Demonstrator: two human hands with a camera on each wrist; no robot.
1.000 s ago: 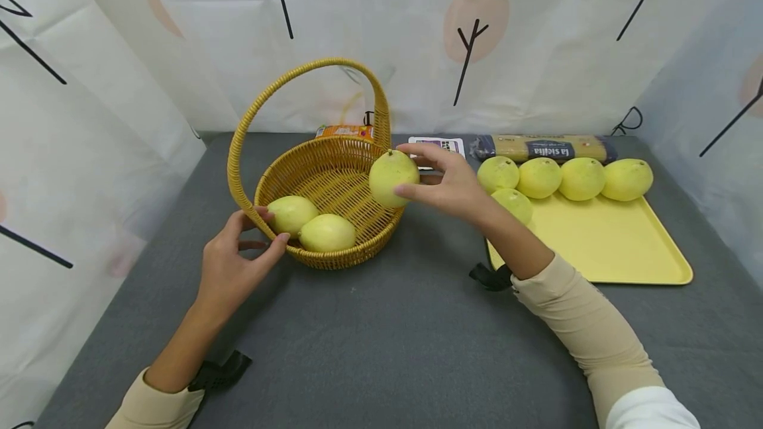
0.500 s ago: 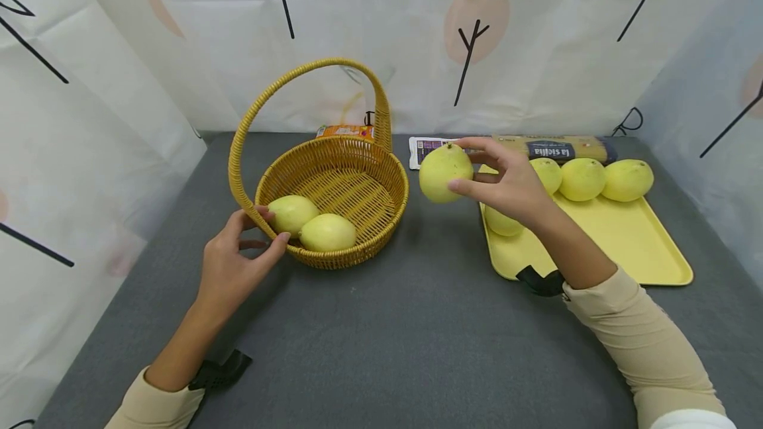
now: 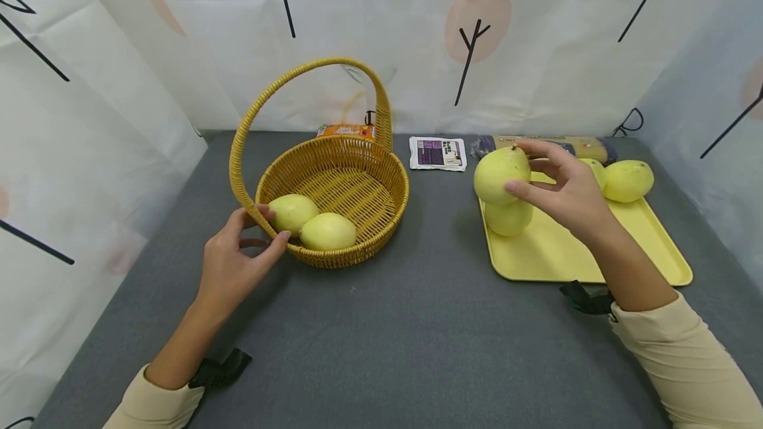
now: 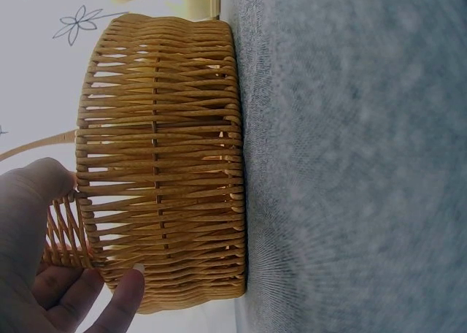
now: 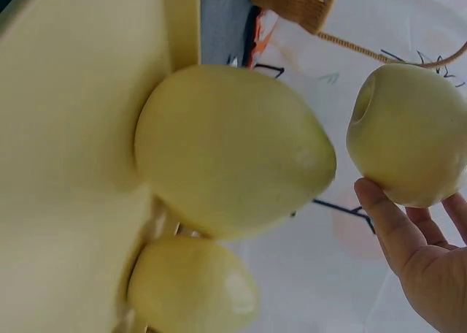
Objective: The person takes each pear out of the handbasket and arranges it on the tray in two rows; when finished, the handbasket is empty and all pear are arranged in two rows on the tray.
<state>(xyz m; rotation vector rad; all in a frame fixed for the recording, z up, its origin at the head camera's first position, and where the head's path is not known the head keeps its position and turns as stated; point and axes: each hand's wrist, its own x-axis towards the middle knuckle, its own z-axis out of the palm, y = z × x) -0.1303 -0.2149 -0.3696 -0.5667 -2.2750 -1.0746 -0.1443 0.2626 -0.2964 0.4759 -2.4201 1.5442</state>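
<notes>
My left hand point(image 3: 235, 263) pinches the yellow wicker basket point(image 3: 381, 240) at the rim, where the arched handle starts. Two pale yellow pomelos point(image 3: 328, 232) lie inside the basket, on its near left side. In the left wrist view, the thumb and fingers straddle the basket's rim point(image 4: 84, 136). My right hand point(image 3: 566, 190) holds another pomelo point(image 3: 502, 174) by its side, over the back left corner of the yellow tray point(image 3: 554, 263). Below it in the head view sits a pomelo point(image 3: 507, 218) on the tray. The right wrist view shows the held pomelo point(image 5: 408, 136) raised, its dimpled end visible.
At the tray's back right stands a pomelo point(image 3: 628, 181), with others partly hidden by my right hand. Behind them lies a pasta packet point(image 3: 587, 149). A white and purple sachet point(image 3: 438, 153) lies between basket and tray. An orange packet point(image 3: 346, 130) is behind the basket.
My right hand has carried the pomelo rightward, from over the basket's right rim to over the tray's left end. My left hand and the basket have stayed in place.
</notes>
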